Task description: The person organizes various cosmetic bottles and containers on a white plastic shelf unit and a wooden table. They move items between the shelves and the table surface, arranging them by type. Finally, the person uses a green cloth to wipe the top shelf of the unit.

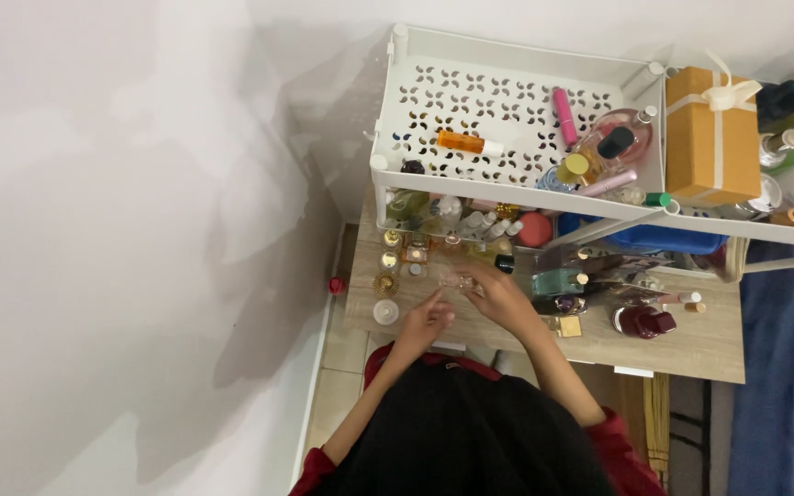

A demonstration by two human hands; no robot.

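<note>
I look straight down at a small wooden table [691, 344] crowded with perfume bottles. My left hand [426, 320] hovers over the table's left part, fingers curled, index finger stretched toward a small clear bottle [457, 281]. My right hand [493, 292] rests over that same clear bottle and seems to grip it; the fingers hide most of it. A row of small gold-capped bottles [388, 262] stands just left of my hands. A white round-capped jar [385, 312] sits near my left hand.
A white perforated shelf tray [470, 101] sits above the table, holding an orange tube [466, 142], a pink tube [564, 115] and round bottles. An orange gift box [711, 138] stands at its right. A dark red bottle [643, 321] stands on the table's right part. White wall at left, blue cloth at right.
</note>
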